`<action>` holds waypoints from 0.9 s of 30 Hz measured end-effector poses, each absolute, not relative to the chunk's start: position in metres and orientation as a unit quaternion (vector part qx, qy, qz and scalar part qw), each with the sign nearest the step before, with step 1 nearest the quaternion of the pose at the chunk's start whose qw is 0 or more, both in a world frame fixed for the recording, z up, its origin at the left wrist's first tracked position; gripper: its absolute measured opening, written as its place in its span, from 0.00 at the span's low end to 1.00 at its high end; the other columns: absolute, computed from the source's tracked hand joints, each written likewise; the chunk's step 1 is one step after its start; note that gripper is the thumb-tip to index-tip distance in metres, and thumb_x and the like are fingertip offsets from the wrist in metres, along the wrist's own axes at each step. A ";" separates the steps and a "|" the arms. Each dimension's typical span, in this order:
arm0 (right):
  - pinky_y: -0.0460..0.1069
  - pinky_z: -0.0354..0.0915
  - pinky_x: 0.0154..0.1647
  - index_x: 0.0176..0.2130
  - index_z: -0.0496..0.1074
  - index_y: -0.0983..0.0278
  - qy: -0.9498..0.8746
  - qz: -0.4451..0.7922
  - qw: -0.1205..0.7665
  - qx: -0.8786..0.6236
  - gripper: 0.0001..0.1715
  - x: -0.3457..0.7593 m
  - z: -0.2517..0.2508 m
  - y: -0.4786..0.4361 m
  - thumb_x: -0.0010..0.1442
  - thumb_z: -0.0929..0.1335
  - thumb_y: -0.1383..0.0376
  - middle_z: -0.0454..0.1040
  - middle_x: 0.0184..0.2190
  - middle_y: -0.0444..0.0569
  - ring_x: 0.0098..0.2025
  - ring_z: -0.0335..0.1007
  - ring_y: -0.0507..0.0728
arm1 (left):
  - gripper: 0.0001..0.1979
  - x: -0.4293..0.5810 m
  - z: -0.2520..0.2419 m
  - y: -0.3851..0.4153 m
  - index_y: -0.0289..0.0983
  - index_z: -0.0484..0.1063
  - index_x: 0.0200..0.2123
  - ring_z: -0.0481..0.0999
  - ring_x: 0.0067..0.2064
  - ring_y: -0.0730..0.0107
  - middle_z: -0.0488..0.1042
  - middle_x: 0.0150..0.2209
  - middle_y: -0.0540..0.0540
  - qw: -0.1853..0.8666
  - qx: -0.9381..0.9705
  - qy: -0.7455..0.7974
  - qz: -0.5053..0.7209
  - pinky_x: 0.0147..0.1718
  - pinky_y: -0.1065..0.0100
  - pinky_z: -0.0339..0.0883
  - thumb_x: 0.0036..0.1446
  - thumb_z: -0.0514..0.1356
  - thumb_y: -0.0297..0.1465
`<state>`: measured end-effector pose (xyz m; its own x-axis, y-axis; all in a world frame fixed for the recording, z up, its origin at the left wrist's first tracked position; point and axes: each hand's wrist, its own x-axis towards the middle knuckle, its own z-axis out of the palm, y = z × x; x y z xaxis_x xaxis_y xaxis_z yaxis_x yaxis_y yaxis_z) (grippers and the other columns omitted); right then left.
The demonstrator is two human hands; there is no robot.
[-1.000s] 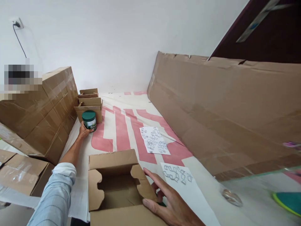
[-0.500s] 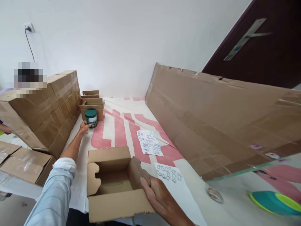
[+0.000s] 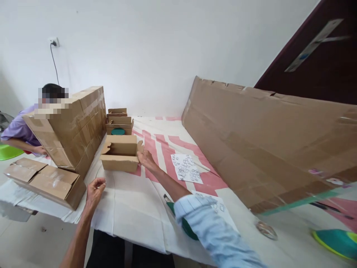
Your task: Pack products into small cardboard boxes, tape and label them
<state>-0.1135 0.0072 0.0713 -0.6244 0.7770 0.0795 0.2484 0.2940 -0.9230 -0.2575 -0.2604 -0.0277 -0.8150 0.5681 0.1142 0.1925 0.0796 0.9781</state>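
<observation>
My right hand point(image 3: 145, 158) reaches across the table, its fingers closed on the right end flap of an open cardboard box point(image 3: 119, 165). The box rests upright on the cloth, its top flaps raised and its inside in shadow. Just behind it shows the green lid point(image 3: 118, 131) of a jar; the box hides the jar's body. My left hand point(image 3: 96, 189) hovers at the table's left front, fingers curled in, with nothing visible in them. Under my right forearm lies a dark green object point(image 3: 190, 230), partly hidden by the sleeve.
Two small open boxes point(image 3: 119, 121) stand at the back beside a stack of taped cartons point(image 3: 86, 126). A flat carton point(image 3: 55, 182) lies front left. Drawn-on paper sheets point(image 3: 186, 169) lie right of centre, near a long cardboard panel point(image 3: 264, 149). Another person point(image 3: 21, 126) sits far left.
The open box has moved from close in front of me to farther back, before the jar. My left hand has left the jar and drawn back. The view has shifted left.
</observation>
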 end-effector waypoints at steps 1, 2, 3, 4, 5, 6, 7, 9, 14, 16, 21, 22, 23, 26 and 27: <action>0.47 0.65 0.29 0.33 0.74 0.65 -0.753 0.495 0.280 -0.331 0.18 -0.124 0.073 0.007 0.65 0.62 0.58 0.75 0.25 0.50 0.28 0.70 0.56 | 0.16 -0.258 -0.029 -0.255 0.41 0.80 0.34 0.81 0.38 0.55 0.81 0.35 0.45 0.157 0.276 0.722 0.615 0.40 0.56 0.76 0.45 0.72 0.43; 0.48 0.68 0.31 0.39 0.76 0.67 -0.749 0.500 0.291 -0.323 0.20 -0.131 0.075 0.005 0.66 0.62 0.56 0.79 0.31 0.53 0.30 0.72 0.56 | 0.15 -0.260 -0.029 -0.247 0.41 0.80 0.34 0.81 0.38 0.55 0.81 0.36 0.45 0.163 0.287 0.724 0.606 0.40 0.56 0.76 0.45 0.71 0.43; 0.49 0.71 0.34 0.46 0.76 0.68 -0.745 0.502 0.303 -0.316 0.23 -0.134 0.078 0.003 0.67 0.62 0.54 0.81 0.38 0.55 0.33 0.75 0.56 | 0.15 -0.263 -0.030 -0.239 0.40 0.80 0.34 0.81 0.37 0.56 0.82 0.36 0.45 0.168 0.298 0.726 0.596 0.40 0.57 0.76 0.45 0.71 0.42; 0.50 0.73 0.37 0.52 0.76 0.67 -0.743 0.503 0.314 -0.310 0.26 -0.132 0.079 -0.001 0.68 0.62 0.53 0.81 0.45 0.58 0.36 0.77 0.57 | 0.15 -0.266 -0.030 -0.230 0.40 0.80 0.34 0.81 0.37 0.57 0.82 0.36 0.44 0.172 0.307 0.729 0.587 0.40 0.57 0.76 0.45 0.71 0.42; 0.51 0.74 0.40 0.56 0.74 0.66 -0.742 0.503 0.322 -0.304 0.27 -0.126 0.079 -0.005 0.68 0.63 0.52 0.80 0.52 0.59 0.39 0.78 0.57 | 0.15 -0.269 -0.031 -0.220 0.39 0.80 0.34 0.82 0.36 0.57 0.82 0.36 0.44 0.176 0.315 0.732 0.579 0.40 0.58 0.76 0.44 0.71 0.41; 0.53 0.75 0.44 0.58 0.74 0.65 -0.745 0.500 0.329 -0.295 0.28 -0.116 0.077 -0.010 0.68 0.63 0.51 0.78 0.56 0.59 0.42 0.79 0.58 | 0.15 -0.272 -0.032 -0.211 0.39 0.80 0.34 0.82 0.36 0.58 0.83 0.36 0.45 0.179 0.322 0.734 0.571 0.39 0.59 0.76 0.44 0.71 0.40; 0.54 0.75 0.47 0.59 0.73 0.63 -0.751 0.492 0.336 -0.287 0.28 -0.101 0.073 -0.015 0.68 0.64 0.51 0.76 0.59 0.59 0.45 0.79 0.59 | 0.15 -0.276 -0.033 -0.201 0.38 0.81 0.34 0.82 0.36 0.58 0.83 0.36 0.45 0.182 0.328 0.736 0.564 0.39 0.60 0.76 0.44 0.71 0.39; 0.56 0.74 0.51 0.56 0.75 0.62 -0.778 0.452 0.351 -0.258 0.26 -0.060 0.056 -0.025 0.68 0.65 0.50 0.78 0.57 0.57 0.50 0.78 0.62 | 0.14 -0.284 -0.036 -0.179 0.38 0.81 0.35 0.82 0.37 0.58 0.83 0.37 0.45 0.185 0.338 0.740 0.551 0.39 0.61 0.76 0.44 0.72 0.37; 0.59 0.73 0.51 0.51 0.75 0.60 -0.856 0.262 0.339 -0.290 0.19 0.058 -0.017 -0.046 0.71 0.65 0.52 0.79 0.46 0.55 0.48 0.77 0.65 | 0.14 -0.310 -0.044 -0.122 0.38 0.82 0.42 0.82 0.42 0.59 0.83 0.39 0.45 0.190 0.347 0.757 0.520 0.45 0.61 0.76 0.50 0.74 0.31; 0.60 0.73 0.51 0.51 0.75 0.60 -0.870 0.209 0.317 -0.314 0.18 0.094 -0.048 -0.055 0.70 0.66 0.52 0.79 0.46 0.55 0.49 0.77 0.65 | 0.14 -0.320 -0.048 -0.101 0.37 0.80 0.46 0.81 0.43 0.61 0.82 0.41 0.45 0.186 0.343 0.770 0.506 0.46 0.59 0.77 0.57 0.73 0.33; 0.58 0.73 0.49 0.55 0.72 0.60 -0.872 0.134 0.315 -0.350 0.18 0.128 -0.101 -0.077 0.72 0.66 0.54 0.79 0.46 0.55 0.48 0.76 0.64 | 0.15 -0.339 -0.058 -0.073 0.35 0.76 0.52 0.81 0.46 0.62 0.79 0.49 0.42 0.167 0.335 0.797 0.475 0.46 0.56 0.79 0.70 0.65 0.39; 0.59 0.72 0.49 0.56 0.72 0.61 -0.868 0.120 0.325 -0.355 0.18 0.128 -0.106 -0.080 0.72 0.65 0.54 0.79 0.46 0.55 0.48 0.76 0.65 | 0.15 -0.341 -0.060 -0.071 0.35 0.76 0.52 0.81 0.46 0.62 0.79 0.49 0.42 0.163 0.334 0.800 0.471 0.46 0.56 0.80 0.69 0.65 0.39; 0.59 0.71 0.49 0.56 0.71 0.61 -0.865 0.107 0.334 -0.359 0.18 0.127 -0.110 -0.082 0.73 0.64 0.55 0.79 0.47 0.56 0.48 0.75 0.65 | 0.15 -0.343 -0.061 -0.071 0.35 0.76 0.53 0.81 0.46 0.62 0.79 0.50 0.42 0.159 0.335 0.802 0.469 0.46 0.56 0.80 0.69 0.65 0.39; 0.59 0.69 0.49 0.55 0.71 0.61 -0.858 0.085 0.353 -0.364 0.15 0.123 -0.116 -0.083 0.73 0.62 0.60 0.78 0.46 0.56 0.48 0.74 0.65 | 0.16 -0.346 -0.062 -0.072 0.35 0.75 0.54 0.81 0.47 0.61 0.79 0.51 0.41 0.152 0.341 0.803 0.464 0.47 0.55 0.80 0.70 0.65 0.39; 0.59 0.69 0.49 0.55 0.71 0.61 -0.856 0.081 0.356 -0.365 0.15 0.122 -0.116 -0.083 0.73 0.62 0.61 0.78 0.46 0.55 0.47 0.74 0.65 | 0.16 -0.346 -0.061 -0.072 0.35 0.75 0.54 0.81 0.48 0.60 0.78 0.52 0.41 0.151 0.344 0.803 0.463 0.47 0.54 0.80 0.69 0.65 0.39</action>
<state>0.1222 -0.0828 -0.1160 -0.4793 0.6830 0.5511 0.5675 0.7202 -0.3990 -0.3464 -0.0715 -0.0609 -0.7180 0.6918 0.0762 0.4129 0.3353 0.8468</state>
